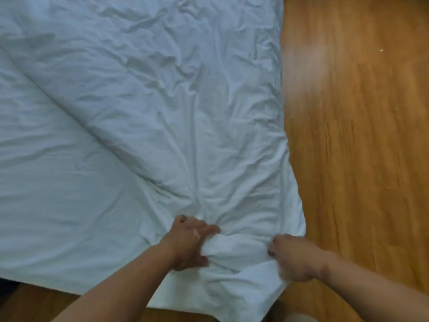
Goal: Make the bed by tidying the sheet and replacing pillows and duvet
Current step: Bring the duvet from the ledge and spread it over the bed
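A white, wrinkled duvet [162, 101] covers most of the bed and reaches its right edge. A flatter white sheet [58, 194] shows at the lower left beneath it. My left hand [189, 244] grips a bunched fold of the duvet at its near edge. My right hand [293, 257] grips the duvet's near right corner, fingers curled into the cloth. Creases fan out from both grips. No pillows are in view.
A wooden floor [359, 135] runs along the right side of the bed and shows under the near edge at the bottom. The bed's near right corner lies between my hands.
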A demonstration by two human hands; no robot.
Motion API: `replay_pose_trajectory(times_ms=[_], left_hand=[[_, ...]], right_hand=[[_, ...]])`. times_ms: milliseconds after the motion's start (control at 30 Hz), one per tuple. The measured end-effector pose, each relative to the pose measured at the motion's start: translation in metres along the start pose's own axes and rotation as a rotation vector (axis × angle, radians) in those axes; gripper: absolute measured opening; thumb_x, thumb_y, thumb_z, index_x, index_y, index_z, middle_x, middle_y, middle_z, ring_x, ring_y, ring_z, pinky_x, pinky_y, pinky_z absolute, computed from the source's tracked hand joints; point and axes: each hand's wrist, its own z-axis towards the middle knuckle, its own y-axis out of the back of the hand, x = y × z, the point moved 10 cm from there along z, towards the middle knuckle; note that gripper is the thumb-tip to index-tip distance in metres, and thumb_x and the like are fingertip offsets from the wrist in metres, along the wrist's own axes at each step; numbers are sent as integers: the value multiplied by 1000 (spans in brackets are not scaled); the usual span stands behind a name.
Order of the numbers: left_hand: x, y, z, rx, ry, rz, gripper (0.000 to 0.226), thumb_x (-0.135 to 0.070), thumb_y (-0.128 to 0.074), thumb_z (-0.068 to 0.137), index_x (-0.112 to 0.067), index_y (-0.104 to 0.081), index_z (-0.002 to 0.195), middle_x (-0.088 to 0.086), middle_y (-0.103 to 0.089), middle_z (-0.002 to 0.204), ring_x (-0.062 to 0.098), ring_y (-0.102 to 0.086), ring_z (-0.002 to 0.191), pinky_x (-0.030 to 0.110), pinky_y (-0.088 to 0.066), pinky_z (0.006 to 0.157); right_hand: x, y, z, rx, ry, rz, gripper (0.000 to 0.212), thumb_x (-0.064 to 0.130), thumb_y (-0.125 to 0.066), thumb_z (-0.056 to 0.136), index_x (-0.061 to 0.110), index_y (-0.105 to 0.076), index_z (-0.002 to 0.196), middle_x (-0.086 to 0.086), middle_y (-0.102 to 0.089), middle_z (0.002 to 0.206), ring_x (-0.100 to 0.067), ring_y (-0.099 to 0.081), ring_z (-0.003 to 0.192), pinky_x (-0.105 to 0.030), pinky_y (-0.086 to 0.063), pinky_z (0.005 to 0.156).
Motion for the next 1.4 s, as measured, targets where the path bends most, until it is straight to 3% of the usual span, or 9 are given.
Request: replay_pose_trajectory(times_ms=[100, 167, 300, 367, 533, 700, 1067, 1233, 1400], left_hand=[[73, 23, -26, -246, 7, 187, 96, -76, -64, 54, -35, -47, 139, -2, -58, 133, 20, -51, 123, 44, -28, 104], [136, 29, -38, -206, 152, 265, 112, -70, -81, 50, -34, -41, 148, 4, -49, 148, 26, -47, 135, 53, -30, 108], [227, 49, -41, -142, 375, 364, 115, -70, -68, 78, -38, 6, 160, 3, 10, 167, 28, 9, 155, 57, -2, 121], [233, 54, -20, -175, 283, 411, 107, -68, -63, 82, -36, 2, 160, 4, 9, 167, 29, 10, 154, 58, 1, 122], [215, 69, 18, -403, -27, 348, 42, -39, -52, 96, -32, -60, 137, -1, -58, 140, 29, -44, 135, 46, -21, 119], [215, 59, -15, -280, -110, 356, 33, -44, -42, 99, -24, -60, 118, -2, -67, 118, 24, -59, 114, 36, -36, 98], [147, -53, -101, -119, -26, 119, 47, -49, -26, 93, -20, -56, 114, 6, -63, 111, 30, -57, 101, 42, -36, 91], [210, -47, -120, -268, -144, 100, 42, -47, -52, 79, -29, -62, 115, -10, -60, 116, 17, -56, 109, 43, -31, 107], [349, 3, -136, -357, 251, 41, 53, -38, -67, 80, -34, -53, 132, -7, -51, 137, 23, -51, 130, 48, -38, 108]], right_hand=[[57, 51, 3, -311, 19, 238, 50, 58, -51, 79, 32, -51, 122, 12, -46, 120, -12, -52, 105, -28, -46, 88], [103, 74, 10, -421, 80, 379, 73, 63, -57, 80, 37, -35, 145, 14, -36, 142, -11, -43, 127, -30, -41, 105], [195, 77, 68, -328, 18, 461, 109, 64, -69, 77, 41, 0, 157, 6, -8, 164, -21, -13, 150, -50, -24, 120], [209, 72, 101, -379, -154, 359, 104, 55, -70, 79, 38, -2, 155, 0, -21, 156, -28, -27, 142, -57, -36, 108], [201, 99, 112, -676, -263, 268, 32, 28, -47, 84, 37, -56, 113, 5, -64, 98, -23, -63, 89, -37, -50, 73], [192, 101, 87, -542, -101, 370, 14, 35, -48, 83, 27, -46, 71, 9, -57, 69, -11, -52, 64, -23, -36, 57], [187, 6, 61, -303, -153, 145, 53, 61, -21, 80, 34, -62, 102, 17, -54, 100, -3, -53, 101, -26, -39, 87], [220, 22, 80, -206, -225, 41, 45, 55, -44, 78, 36, -51, 118, 11, -52, 115, -14, -53, 112, -34, -40, 90], [305, 84, 103, -376, 4, 374, 74, 71, -53, 72, 46, -33, 139, 25, -33, 134, 3, -43, 123, -15, -38, 99]])
